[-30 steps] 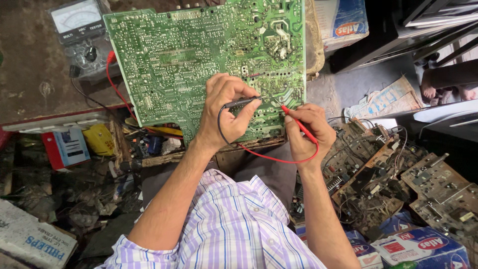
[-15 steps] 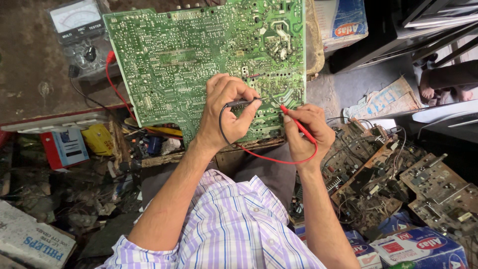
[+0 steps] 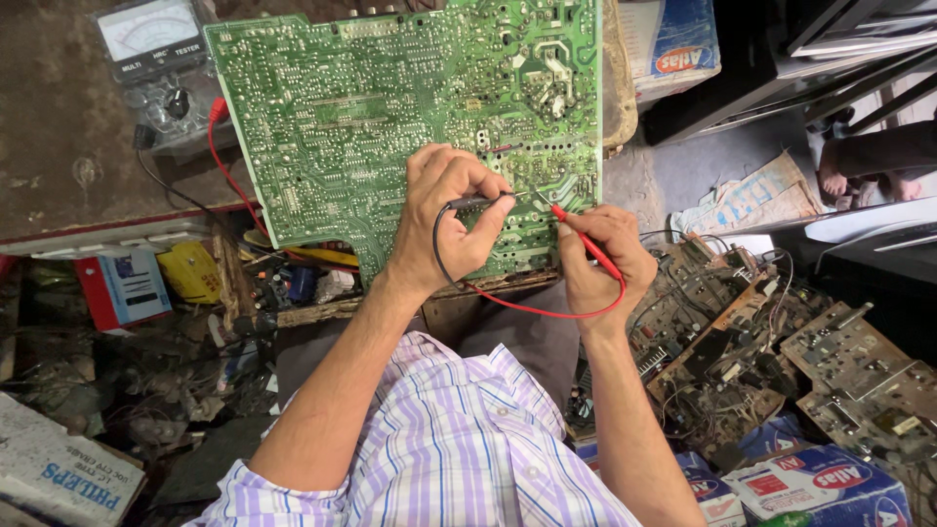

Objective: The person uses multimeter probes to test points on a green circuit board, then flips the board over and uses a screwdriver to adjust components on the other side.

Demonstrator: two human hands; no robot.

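Both probe tips met at the lower right corner of the green circuit board [image 3: 390, 127], left hand [image 3: 451, 220] pinching the black probe [image 3: 478, 202] lying sideways, right hand [image 3: 600, 259] gripping the red probe [image 3: 584, 241] angled up-left.

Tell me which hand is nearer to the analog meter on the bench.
Left. The left hand holds the black probe on the green circuit board, right of the analog meter; the right hand with the red probe is farther right.

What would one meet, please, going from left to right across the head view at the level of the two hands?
Red-and-blue box → yellow part → left hand with the black probe → right hand with the red probe → pile of bare circuit boards.
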